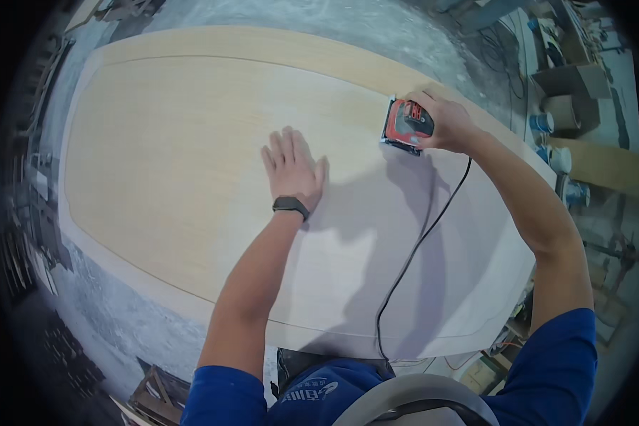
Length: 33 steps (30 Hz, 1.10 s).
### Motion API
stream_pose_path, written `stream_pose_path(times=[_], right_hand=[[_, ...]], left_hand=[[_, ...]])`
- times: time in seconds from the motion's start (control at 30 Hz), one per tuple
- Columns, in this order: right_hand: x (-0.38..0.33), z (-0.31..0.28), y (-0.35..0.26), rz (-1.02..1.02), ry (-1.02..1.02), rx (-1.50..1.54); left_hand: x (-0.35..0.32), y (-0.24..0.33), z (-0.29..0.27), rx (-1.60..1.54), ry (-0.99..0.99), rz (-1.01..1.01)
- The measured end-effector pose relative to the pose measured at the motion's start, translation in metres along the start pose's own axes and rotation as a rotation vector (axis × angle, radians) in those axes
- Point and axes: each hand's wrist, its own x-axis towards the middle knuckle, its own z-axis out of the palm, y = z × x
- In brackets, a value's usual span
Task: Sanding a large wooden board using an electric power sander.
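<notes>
Your right hand (444, 121) held the red sander (407, 126) on the wooden panel (192, 163). Your left hand (293, 167) lay flat and open, holding nothing.

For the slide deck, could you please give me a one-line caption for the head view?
Right hand guides a red sander along a large wooden panel while the left hand rests flat on it.

The large wooden panel (192, 163) looks pale, matt and smooth, with fine straight grain. On it near its far edge, the sander (407, 126) has a glossy red-and-black plastic body, trailing a black rubbery cord (415, 245).
</notes>
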Motion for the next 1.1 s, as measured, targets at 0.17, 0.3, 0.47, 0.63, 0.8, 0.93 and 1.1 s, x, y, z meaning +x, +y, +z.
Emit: stream_pose_path(times=[0.17, 0.3, 0.47, 0.63, 0.8, 0.93, 1.1], right_hand=[[-0.053, -0.004, 0.040, 0.081, -0.012, 0.027], [-0.085, -0.002, 0.069, 0.115, -0.017, 0.027], [-0.150, -0.007, 0.134, 0.094, 0.030, 0.006], [-0.215, -0.016, 0.183, 0.215, 0.067, 0.037], [-0.230, 0.018, 0.166, 0.617, 0.430, 0.165], [-0.163, 0.011, 0.099, 0.909, 0.421, 0.380], [-0.116, 0.000, 0.073, 0.912, 0.402, 0.452]], left_hand=[[-0.005, 0.076, 0.008, -0.046, -0.063, 0.155], [0.013, 0.097, 0.001, 0.022, -0.109, 0.193], [0.025, 0.098, 0.002, 0.051, -0.079, 0.214], [0.028, 0.106, 0.002, 0.037, -0.069, 0.196], [0.035, 0.109, 0.002, 0.064, -0.051, 0.196], [0.040, 0.100, -0.001, 0.073, -0.033, 0.192], [0.042, 0.102, 0.002, 0.115, -0.019, 0.165]])
